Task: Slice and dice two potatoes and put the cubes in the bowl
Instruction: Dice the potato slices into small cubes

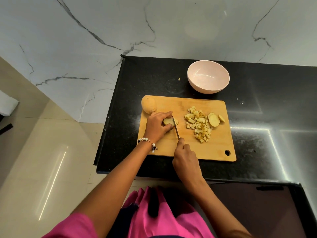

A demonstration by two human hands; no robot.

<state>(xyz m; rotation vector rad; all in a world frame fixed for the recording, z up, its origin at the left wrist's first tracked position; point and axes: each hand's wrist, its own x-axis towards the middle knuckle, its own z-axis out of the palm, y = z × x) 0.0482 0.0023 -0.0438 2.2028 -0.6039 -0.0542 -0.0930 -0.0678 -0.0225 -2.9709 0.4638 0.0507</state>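
Black speckled counter (257, 109) under wooden cutting board (214, 148), marble wall (85, 31) behind.

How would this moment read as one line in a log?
left hand holds potato piece | right hand slicing with knife | cubes on board | bowl empty

Both arms are reached forward from the bottom of the view, bare to the upper arm, with pink sleeves seen at the shoulders. The left hand (158, 125) is held palm down, its fingers and thumb curled round a potato piece (167, 121). A beaded bracelet (147, 142) is worn on the left wrist. The right hand (184, 156) is closed round the handle of a knife (175, 127), its back turned upward and the forefinger laid along the top.
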